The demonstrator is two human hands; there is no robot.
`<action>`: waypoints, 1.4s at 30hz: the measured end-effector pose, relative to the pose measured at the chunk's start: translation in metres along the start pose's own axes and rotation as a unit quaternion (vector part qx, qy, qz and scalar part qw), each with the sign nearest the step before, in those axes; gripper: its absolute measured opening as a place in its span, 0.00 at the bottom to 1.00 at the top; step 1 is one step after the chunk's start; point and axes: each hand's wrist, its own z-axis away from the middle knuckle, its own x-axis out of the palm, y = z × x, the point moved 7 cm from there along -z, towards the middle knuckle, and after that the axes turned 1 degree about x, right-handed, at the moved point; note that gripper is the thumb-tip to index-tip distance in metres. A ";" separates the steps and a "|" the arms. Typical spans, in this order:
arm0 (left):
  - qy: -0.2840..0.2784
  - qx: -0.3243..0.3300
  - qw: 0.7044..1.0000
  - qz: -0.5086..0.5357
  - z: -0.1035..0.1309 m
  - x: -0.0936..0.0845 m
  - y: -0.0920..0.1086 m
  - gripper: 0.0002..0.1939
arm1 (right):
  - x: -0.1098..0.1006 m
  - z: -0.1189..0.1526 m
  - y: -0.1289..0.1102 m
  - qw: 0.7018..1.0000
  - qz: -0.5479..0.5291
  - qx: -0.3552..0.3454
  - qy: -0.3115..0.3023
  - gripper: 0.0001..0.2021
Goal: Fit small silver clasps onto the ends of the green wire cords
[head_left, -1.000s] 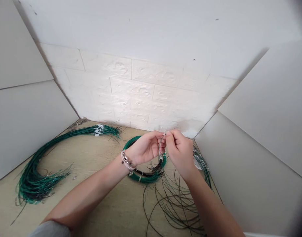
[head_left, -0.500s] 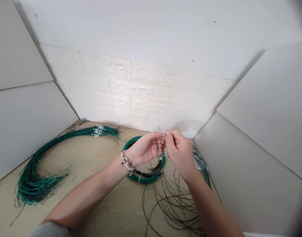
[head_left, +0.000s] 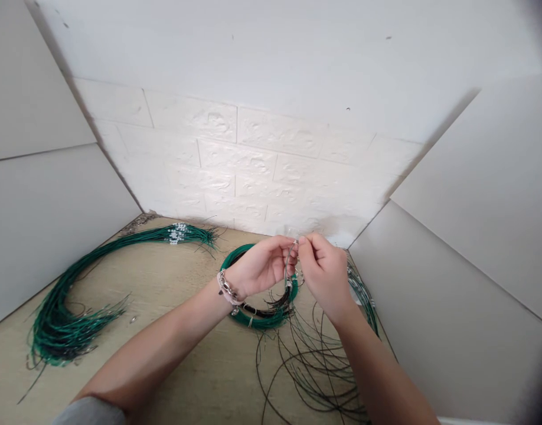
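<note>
My left hand (head_left: pixel 265 267) pinches the end of a thin dark wire (head_left: pixel 287 264) between thumb and forefinger, and the wire hangs down past the palm. Fingertip to fingertip with it, my right hand (head_left: pixel 325 273) is closed on a tiny pale piece at that same wire end; its exact kind is too small to make out. Below the hands lies a coil of green wire (head_left: pixel 258 322), bound with pale ties, with dark wire ends inside the ring. Loose dark wires (head_left: pixel 317 378) spread out under my right forearm.
A thick bundle of green wires (head_left: pixel 71 283) with white connectors (head_left: pixel 177 233) curves across the left of the wooden tabletop (head_left: pixel 182 366). More green wires (head_left: pixel 363 295) lie by the right panel (head_left: pixel 430 313). A white brick-patterned wall (head_left: pixel 253 159) closes off the back.
My right hand has shifted very slightly to the right, with the fingertips still meeting at the wire end. Otherwise the view has barely moved.
</note>
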 end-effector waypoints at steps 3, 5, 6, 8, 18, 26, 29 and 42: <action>0.007 0.006 1.000 -0.003 0.000 -0.001 0.001 0.07 | 0.000 0.000 -0.001 1.000 -0.001 -0.002 -0.001 0.12; 0.010 0.010 1.000 -0.005 0.000 -0.002 0.001 0.06 | 0.000 -0.001 -0.002 1.000 0.003 -0.006 0.001 0.12; 0.011 0.013 1.000 -0.005 0.000 -0.002 0.002 0.06 | 0.000 -0.001 -0.003 1.000 0.004 -0.009 0.002 0.12; 0.010 0.018 1.000 -0.007 0.000 -0.002 0.002 0.06 | 0.000 -0.001 -0.004 1.000 0.004 -0.014 0.004 0.12; 0.025 0.057 0.997 -0.050 0.002 -0.001 0.006 0.06 | -0.002 -0.001 -0.005 1.000 0.010 -0.017 0.013 0.12; 0.016 0.050 0.998 -0.038 0.000 -0.002 0.005 0.06 | -0.003 -0.001 -0.006 1.000 0.014 -0.014 0.022 0.13; 0.017 0.048 0.998 -0.039 0.001 -0.002 0.005 0.06 | -0.003 -0.001 -0.006 0.999 0.016 -0.018 0.024 0.13; 0.035 0.150 0.982 -0.112 0.003 0.000 0.015 0.08 | 0.003 0.002 -0.003 0.985 0.150 -0.080 0.038 0.12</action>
